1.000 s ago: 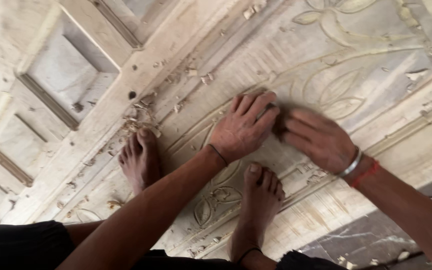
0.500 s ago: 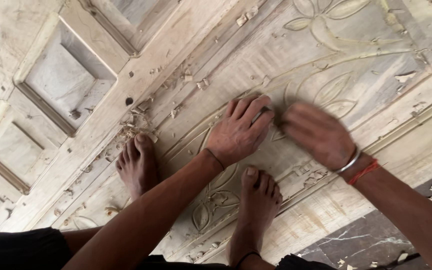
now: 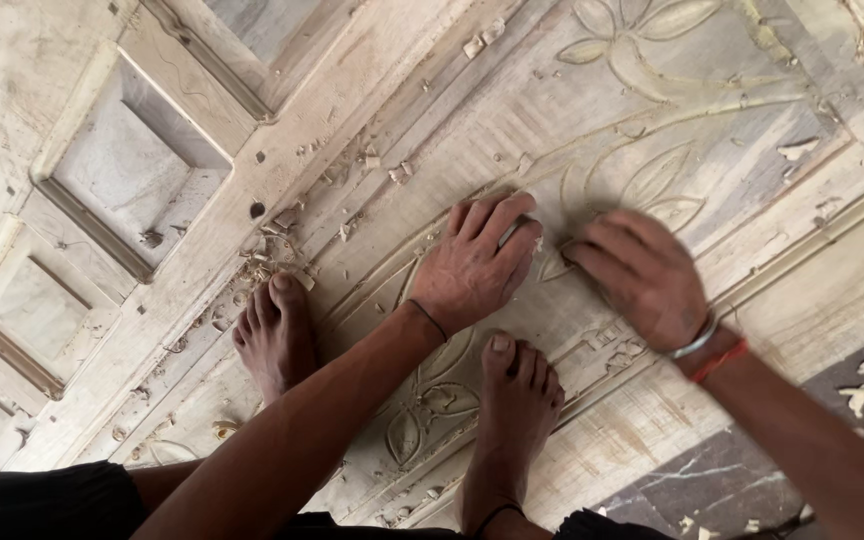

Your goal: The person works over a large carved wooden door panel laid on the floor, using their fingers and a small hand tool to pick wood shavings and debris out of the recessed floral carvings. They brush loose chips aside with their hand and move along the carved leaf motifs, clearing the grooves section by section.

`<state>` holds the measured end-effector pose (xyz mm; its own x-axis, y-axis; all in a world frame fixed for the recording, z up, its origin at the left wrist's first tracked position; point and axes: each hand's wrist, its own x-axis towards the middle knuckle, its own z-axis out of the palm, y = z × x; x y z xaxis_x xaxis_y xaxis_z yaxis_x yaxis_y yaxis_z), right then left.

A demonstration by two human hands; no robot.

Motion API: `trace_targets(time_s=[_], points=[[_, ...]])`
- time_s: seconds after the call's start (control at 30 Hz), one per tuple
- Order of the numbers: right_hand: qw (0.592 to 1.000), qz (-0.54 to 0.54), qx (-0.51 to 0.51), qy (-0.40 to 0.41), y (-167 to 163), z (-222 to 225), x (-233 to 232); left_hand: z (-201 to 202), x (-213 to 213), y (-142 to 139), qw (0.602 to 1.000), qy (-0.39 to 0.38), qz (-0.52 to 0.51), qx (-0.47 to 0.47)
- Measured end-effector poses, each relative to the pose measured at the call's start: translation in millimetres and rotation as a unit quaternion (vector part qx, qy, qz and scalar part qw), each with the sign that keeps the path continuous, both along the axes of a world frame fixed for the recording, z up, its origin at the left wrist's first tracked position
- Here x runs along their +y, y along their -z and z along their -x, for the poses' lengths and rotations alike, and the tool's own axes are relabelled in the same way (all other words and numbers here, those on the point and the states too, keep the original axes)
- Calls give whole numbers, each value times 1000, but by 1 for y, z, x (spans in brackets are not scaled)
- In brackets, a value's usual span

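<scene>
Both my hands lay at mid-frame on the carved wooden door panel [image 3: 572,120], whose long axis ran from lower left to upper right. My left hand [image 3: 477,265] pressed flat, fingers together; my right hand [image 3: 642,275] was blurred, its grip unreadable. Wood chips [image 3: 272,250] lay near my left foot [image 3: 277,335].
</scene>
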<state>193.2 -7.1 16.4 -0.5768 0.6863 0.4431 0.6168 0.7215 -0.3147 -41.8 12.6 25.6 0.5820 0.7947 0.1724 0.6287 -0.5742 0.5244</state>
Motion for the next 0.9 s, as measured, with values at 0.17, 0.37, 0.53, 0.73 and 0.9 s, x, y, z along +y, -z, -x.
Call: trace_targets(time_s=[0.17, 0.37, 0.53, 0.73, 0.9], points=[[993, 73, -60, 65, -10, -8, -7, 1, 0, 0, 1000, -2, -21, -13], [972, 105, 24, 210, -7, -18, -3, 1, 0, 0, 1000, 0, -18, -5], [988, 95, -6, 121, -8, 0, -11, 2, 0, 1, 1000, 1, -18, -5], [989, 62, -55, 124, -16, 1, -4, 2, 1, -1, 1000, 1, -8, -7], [988, 96, -73, 97, -30, 7, -3, 2, 0, -2, 1000, 7, -17, 0]])
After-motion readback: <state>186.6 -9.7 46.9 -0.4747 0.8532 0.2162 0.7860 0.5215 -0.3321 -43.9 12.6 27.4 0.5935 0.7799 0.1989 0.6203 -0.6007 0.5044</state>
